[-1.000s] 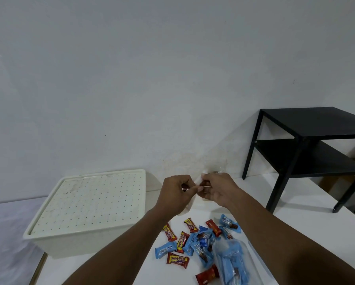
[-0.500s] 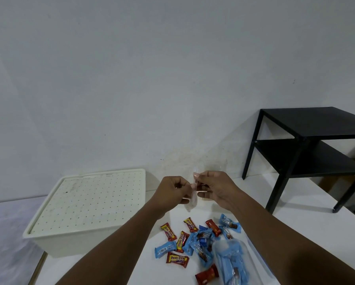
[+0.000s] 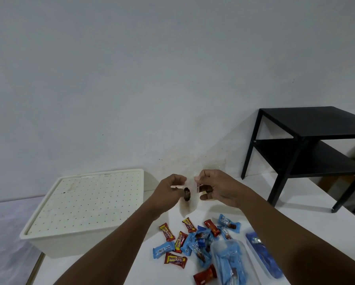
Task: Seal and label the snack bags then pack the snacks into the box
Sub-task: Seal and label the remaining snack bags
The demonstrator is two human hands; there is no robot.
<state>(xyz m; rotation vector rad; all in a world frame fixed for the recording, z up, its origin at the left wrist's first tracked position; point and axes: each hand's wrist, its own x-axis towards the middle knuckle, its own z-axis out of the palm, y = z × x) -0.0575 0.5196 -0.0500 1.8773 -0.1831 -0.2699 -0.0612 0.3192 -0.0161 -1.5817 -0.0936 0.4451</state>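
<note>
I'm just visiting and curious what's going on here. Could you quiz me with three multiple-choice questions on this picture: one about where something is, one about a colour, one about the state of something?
1. Where does the cream box stand relative to the loose snacks?
A. To their left
B. To their right
C. On top of them

2. What colour is the side table by the wall?
A. White
B. Black
C. Red

3. What state is the box in?
A. Lid off
B. Lid on
C. Tipped on its side

Answers:
1. A, since the box sits left of the wrapped snacks on the white table.
2. B, as its frame and both shelves are black.
3. B, because the perforated lid lies flat over it while the left hand and right hand hold a small clear bag between them.
</note>
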